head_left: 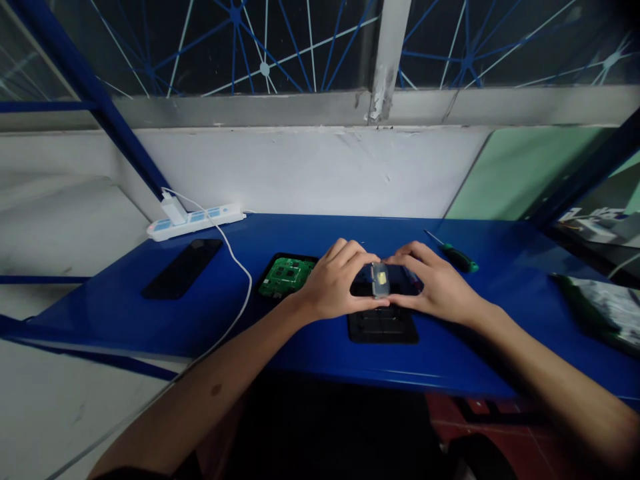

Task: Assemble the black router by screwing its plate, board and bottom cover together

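Note:
Between both hands, above the blue table, is a small grey plate (381, 280) with a yellowish square patch; its exact kind I cannot make out. My left hand (334, 283) pinches its left side, thumb below and fingers above. On the other side my right hand (434, 285) pinches it the same way. Beneath the hands lies a black plastic cover (383, 329), partly hidden by them. A green circuit board (286, 275) rests in a black housing just left of my left hand, which hides its right edge.
A screwdriver (457, 257) with a green and black handle lies behind my right hand. On the left are a black phone (183, 269), a white power strip (197, 221) with a charger, and a white cable (245, 273). A plastic bag (607, 310) sits far right.

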The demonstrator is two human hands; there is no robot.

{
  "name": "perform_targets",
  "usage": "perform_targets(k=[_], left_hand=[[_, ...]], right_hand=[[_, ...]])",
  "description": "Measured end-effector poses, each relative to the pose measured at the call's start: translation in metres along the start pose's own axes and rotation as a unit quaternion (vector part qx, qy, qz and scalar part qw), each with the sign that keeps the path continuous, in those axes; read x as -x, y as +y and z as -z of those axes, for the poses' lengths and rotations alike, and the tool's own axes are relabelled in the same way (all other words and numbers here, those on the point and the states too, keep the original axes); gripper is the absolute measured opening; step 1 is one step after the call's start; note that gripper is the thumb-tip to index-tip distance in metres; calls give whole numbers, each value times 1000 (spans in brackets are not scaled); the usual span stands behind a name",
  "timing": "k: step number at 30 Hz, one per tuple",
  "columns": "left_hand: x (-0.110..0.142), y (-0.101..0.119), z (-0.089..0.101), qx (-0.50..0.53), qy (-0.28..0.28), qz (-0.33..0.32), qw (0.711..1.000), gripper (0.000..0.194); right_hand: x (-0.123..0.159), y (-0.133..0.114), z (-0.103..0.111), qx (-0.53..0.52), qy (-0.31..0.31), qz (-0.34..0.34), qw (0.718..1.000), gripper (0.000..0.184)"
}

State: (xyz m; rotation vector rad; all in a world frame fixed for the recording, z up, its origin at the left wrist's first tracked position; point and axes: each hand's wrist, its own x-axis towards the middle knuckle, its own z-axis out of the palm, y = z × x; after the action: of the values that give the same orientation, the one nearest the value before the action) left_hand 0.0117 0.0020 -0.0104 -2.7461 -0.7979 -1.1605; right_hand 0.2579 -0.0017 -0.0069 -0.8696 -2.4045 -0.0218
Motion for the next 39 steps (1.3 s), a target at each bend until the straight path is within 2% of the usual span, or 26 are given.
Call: perform_targets(k=[5, 9, 16, 21, 24, 28, 39], left_hand=[[0, -8, 3, -15, -23, 19, 999, 54], [1, -11, 3, -10, -48, 40, 998, 53], [0, -10, 4, 5, -54, 58, 997, 50], [-2, -2, 6, 39, -53, 100, 993, 50], [-3, 2, 8, 86, -75, 133, 985, 46], [-2, 6, 8, 120, -112, 151, 975, 44], [0, 9, 3, 104, -203, 174, 958, 43]], right_hand=[[1, 7, 6, 30, 2, -1, 1000, 56], [1, 8, 7, 36, 8, -4, 999, 53], [0, 3, 8, -12, 41, 1, 999, 51], [1, 3, 9, -41, 10, -22, 999, 50], [1, 5, 10, -63, -2, -31, 998, 43], [1, 8, 9, -57, 13, -57, 997, 30], [0, 14, 1, -1, -4, -119, 993, 31]])
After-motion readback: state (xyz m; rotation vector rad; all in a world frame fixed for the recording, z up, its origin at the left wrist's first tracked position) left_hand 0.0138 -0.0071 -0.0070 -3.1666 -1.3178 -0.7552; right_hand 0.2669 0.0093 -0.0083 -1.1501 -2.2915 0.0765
